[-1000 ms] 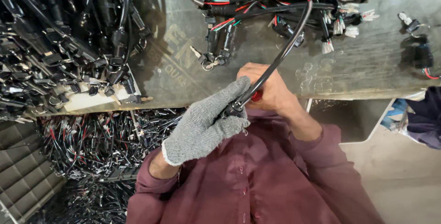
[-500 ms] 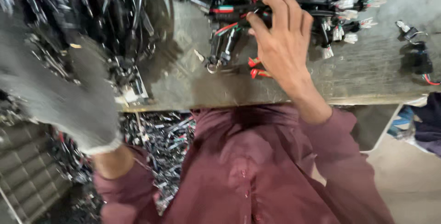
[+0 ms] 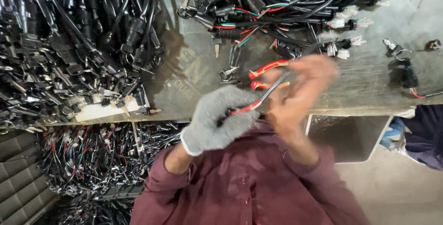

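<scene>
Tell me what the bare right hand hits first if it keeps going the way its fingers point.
Probably the loose red wires just past the right hand, then the tangled black harness pile; motion blur leaves depth unclear.

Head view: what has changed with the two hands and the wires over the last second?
The gloved left hand, which had swung out left half a second ago, is back at the table edge. The bare right hand has pulled back from the wire pile and met it; between them runs a thin red-and-dark wire, not the thicker black cable held a second ago. The heap of black connectors and the table are unchanged.
</scene>
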The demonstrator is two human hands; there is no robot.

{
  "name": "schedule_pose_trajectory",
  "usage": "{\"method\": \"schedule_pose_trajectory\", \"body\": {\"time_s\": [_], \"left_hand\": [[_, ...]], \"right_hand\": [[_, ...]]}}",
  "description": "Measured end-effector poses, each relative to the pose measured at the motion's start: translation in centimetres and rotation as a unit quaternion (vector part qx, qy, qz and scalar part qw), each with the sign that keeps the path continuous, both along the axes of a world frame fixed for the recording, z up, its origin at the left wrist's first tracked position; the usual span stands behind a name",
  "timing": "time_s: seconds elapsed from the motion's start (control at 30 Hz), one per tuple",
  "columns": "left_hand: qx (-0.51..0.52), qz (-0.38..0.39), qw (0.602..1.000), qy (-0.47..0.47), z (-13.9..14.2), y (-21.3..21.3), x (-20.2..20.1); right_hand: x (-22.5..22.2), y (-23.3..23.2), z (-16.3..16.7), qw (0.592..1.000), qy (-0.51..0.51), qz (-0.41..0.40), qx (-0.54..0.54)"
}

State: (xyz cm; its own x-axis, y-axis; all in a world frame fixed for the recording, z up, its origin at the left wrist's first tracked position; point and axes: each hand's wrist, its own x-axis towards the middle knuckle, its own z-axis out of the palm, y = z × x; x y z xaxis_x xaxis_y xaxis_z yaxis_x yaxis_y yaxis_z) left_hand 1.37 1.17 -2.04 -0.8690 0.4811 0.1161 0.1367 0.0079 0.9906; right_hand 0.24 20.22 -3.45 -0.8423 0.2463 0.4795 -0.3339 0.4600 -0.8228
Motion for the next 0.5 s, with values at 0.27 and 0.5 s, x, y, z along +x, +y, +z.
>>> {"method": "schedule_pose_trajectory", "body": {"time_s": [0.27, 0.5], "left_hand": [[-0.040, 0.053, 0.995, 0.072, -0.4, 0.4, 1.8], [0.271, 0.173, 0.915, -0.244, -2.4, 3.0, 1.2]], "right_hand": [[3.7, 0.0, 0.0, 0.781, -0.244, 0.186, -0.544], [4.2, -2.0, 3.0, 0.736, -0.125, 0.274, -0.606]]}}
